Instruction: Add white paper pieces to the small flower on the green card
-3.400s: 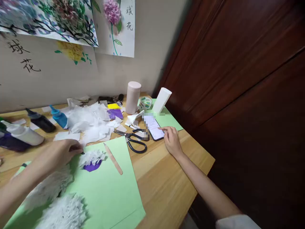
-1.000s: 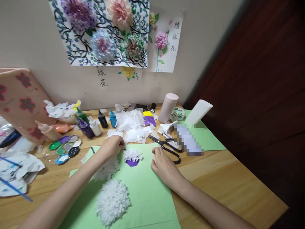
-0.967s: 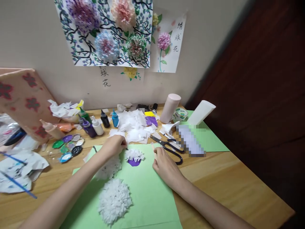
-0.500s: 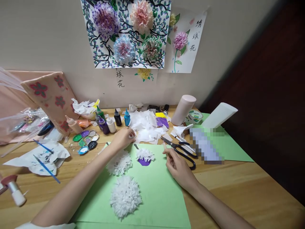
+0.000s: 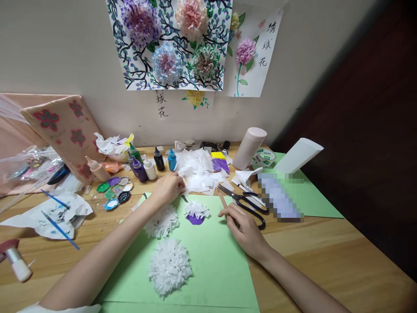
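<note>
My left hand point(image 5: 170, 188) is at the near left edge of a pile of white tissue pieces point(image 5: 197, 167), its fingers pinched together; what they hold is too small to name. In my right hand point(image 5: 243, 226) is a thin pinkish stick point(image 5: 222, 196), pointing up toward the pile, beside black-handled scissors point(image 5: 243, 199). Between the hands, a small tuft of white tissue covers the upper part of a purple disc point(image 5: 195, 220) on green paper point(image 5: 221, 261). Two fuller white tissue pompoms lie on the paper, one point(image 5: 170, 267) in front and one point(image 5: 164, 221) partly behind my left forearm.
Paint bottles point(image 5: 140, 170) and a paint palette point(image 5: 114, 191) stand to the left, near brushes point(image 5: 60, 230) on crumpled tissue. A pale cylinder point(image 5: 249, 148), a tape roll point(image 5: 265, 158) and a white container point(image 5: 299, 156) are at the back right. Flower pictures point(image 5: 177, 71) hang on the wall.
The stick in my right hand has swung more upright and shows more of its length. My left hand stays by the tissue pile. The whole view has shifted slightly.
</note>
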Available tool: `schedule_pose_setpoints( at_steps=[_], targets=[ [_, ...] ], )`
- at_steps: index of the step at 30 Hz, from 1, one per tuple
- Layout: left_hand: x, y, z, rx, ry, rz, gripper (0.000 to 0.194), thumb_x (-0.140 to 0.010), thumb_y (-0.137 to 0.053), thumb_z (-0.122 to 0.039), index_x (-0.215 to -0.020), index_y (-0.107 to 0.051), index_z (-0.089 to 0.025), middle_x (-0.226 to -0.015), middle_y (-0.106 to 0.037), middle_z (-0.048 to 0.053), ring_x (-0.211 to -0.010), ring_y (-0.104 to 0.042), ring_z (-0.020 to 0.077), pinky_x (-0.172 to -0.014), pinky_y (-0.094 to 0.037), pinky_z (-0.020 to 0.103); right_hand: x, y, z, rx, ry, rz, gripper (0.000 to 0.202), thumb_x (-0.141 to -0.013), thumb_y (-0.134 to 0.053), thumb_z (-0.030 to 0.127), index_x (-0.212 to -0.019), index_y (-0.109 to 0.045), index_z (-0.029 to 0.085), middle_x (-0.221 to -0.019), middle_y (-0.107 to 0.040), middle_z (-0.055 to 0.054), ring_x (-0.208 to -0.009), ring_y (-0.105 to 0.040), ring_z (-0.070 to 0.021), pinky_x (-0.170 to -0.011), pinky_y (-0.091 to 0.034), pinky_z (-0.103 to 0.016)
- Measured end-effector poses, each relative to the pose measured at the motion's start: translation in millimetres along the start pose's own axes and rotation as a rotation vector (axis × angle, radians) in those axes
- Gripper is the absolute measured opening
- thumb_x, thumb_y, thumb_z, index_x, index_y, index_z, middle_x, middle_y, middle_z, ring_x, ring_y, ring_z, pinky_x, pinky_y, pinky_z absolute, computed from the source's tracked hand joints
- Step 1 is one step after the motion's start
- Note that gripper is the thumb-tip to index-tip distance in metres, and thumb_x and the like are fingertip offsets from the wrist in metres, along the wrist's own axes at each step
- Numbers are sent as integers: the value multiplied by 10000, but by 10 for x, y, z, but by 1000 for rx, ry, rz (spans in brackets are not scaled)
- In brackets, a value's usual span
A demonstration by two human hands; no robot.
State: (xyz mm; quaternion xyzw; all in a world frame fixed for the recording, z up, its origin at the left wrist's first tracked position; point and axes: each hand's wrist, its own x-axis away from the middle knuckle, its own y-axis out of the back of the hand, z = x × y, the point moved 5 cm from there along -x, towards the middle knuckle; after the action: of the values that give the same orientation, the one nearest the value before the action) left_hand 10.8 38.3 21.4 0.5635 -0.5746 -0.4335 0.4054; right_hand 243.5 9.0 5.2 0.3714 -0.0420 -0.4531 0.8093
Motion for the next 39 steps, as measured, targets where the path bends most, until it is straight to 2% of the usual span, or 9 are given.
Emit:
schedule_pose_setpoints(
  at_steps=[5,11,15,18,22,27,30,33,39],
  targets=[
    [-6,70,2,39,-2,-11,114,-734,-537,-217,-714,-650,-213,-835,-644,48,-818,-570,207,-593,-377,273,-3,32,10,-5,-5,-24,260,-842,-377,89,-948,-583,208,-787,-570,-23,-710,-549,-152,-640,-432,-261],
    [39,381,-53,180,17,-67,194,-791,-490,-347,-798,-613,-198,-876,-632,53,-790,-576,192,-657,-419,292,-17,53,-12,-13,-17,-56,378,-749,-377,-3,-973,-578,226,-929,-640,-26,-865,-596,-168,-750,-465,-285],
    [96,471,-169,313,32,-82,253,-818,-449,-422,-811,-544,-187,-885,-636,51,-753,-588,167,-641,-444,280,-27,86,-24,-52,-36,-108,208,-767,-505,80,-908,-564,220,-942,-655,-22,-853,-605,-165,-733,-472,-274],
    [145,399,-334,457,-2,-21,272,-814,-456,-453,-780,-493,-186,-865,-631,46,-773,-596,161,-642,-462,270,-31,90,-19,5,-34,-85,94,-772,-571,136,-834,-561,205,-831,-625,-18,-776,-580,-161,-679,-458,-266],
    [216,192,-572,732,-48,199,263,-783,-521,-444,-758,-474,-186,-788,-612,25,-742,-579,153,-653,-461,280,-37,34,-17,126,55,2,187,-786,-500,40,-872,-559,196,-844,-598,-36,-869,-533,-178,-750,-442,-288],
    [273,64,-708,773,-55,321,226,-773,-553,-402,-743,-489,-188,-771,-599,7,-733,-568,146,-656,-448,278,-44,25,-55,222,54,33,247,-819,-435,14,-883,-591,194,-890,-549,-58,-922,-490,-187,-800,-428,-307],
    [304,39,-769,763,-63,346,209,-768,-560,-385,-731,-505,-187,-740,-591,0,-711,-562,143,-644,-447,277,-44,108,-8,126,-10,-30,207,-865,-428,97,-921,-600,199,-928,-522,-61,-942,-487,-182,-820,-421,-315],
    [347,4,-854,756,-96,379,192,-780,-538,-369,-725,-518,-186,-709,-587,-5,-676,-555,139,-637,-452,280,-28,120,46,-128,-81,-16,142,-884,-469,256,-955,-578,197,-927,-528,-38,-855,-521,-147,-772,-441,-285],
    [391,-65,-939,721,-130,392,212,-786,-531,-395,-745,-551,-188,-768,-621,11,-732,-582,155,-695,-462,301,7,20,73,-323,-168,-10,143,-816,-567,317,-776,-560,179,-786,-516,12,-681,-508,-105,-634,-435,-238]
  ],
)
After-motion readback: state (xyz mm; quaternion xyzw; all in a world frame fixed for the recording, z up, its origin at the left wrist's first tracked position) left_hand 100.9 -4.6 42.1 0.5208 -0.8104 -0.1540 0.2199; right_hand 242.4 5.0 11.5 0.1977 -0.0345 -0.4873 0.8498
